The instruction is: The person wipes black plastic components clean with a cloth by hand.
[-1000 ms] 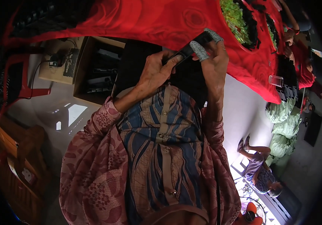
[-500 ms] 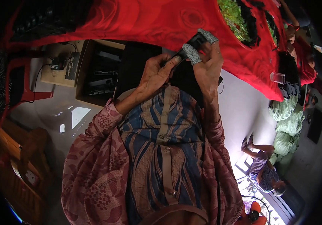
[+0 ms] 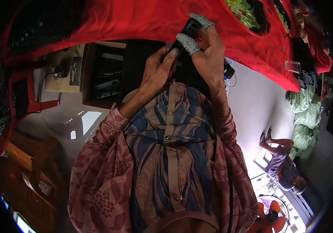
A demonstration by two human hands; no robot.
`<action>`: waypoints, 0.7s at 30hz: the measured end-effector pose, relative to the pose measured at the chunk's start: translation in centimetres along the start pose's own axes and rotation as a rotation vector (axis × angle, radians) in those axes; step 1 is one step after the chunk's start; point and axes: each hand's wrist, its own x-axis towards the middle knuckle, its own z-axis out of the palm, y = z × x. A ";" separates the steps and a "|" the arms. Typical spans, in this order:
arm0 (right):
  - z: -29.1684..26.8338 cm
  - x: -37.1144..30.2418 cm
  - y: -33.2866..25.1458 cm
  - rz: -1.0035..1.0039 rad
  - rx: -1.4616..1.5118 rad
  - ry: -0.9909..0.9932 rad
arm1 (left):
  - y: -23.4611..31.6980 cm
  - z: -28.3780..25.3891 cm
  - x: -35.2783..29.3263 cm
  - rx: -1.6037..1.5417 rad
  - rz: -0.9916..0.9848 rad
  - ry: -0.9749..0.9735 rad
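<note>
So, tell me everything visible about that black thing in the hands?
The black thing is long and narrow, perhaps hard plastic, with a recess near its far end. It slants away rightward, far end before a red cloth. The left hand grips its near part; speckled finger covers on the right hand appear to touch its far part.

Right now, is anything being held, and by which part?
Yes, a long dark piece. The left grip holds its near end; the right grip is at its far end, how firmly I cannot tell.

Grey floor [image 3: 249, 95], red chair [image 3: 45, 105], wooden furniture [image 3: 23, 152]
</note>
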 end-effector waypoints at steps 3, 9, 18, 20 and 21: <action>-0.4 0.3 0.2 0.041 0.082 0.013 | 0.4 -0.2 -0.3 0.121 0.100 0.001; -0.7 0.1 0.5 0.102 0.068 0.020 | -0.1 -0.2 0.1 0.140 0.077 0.010; 0.1 -1.1 0.1 0.016 0.014 0.015 | 0.6 0.1 -1.1 0.277 0.016 0.025; 0.1 -0.9 0.6 0.009 0.063 0.016 | 0.5 0.2 -0.5 0.299 0.034 0.042; -0.1 -0.9 0.7 0.007 0.061 0.018 | 0.5 0.3 -0.4 0.299 0.036 0.040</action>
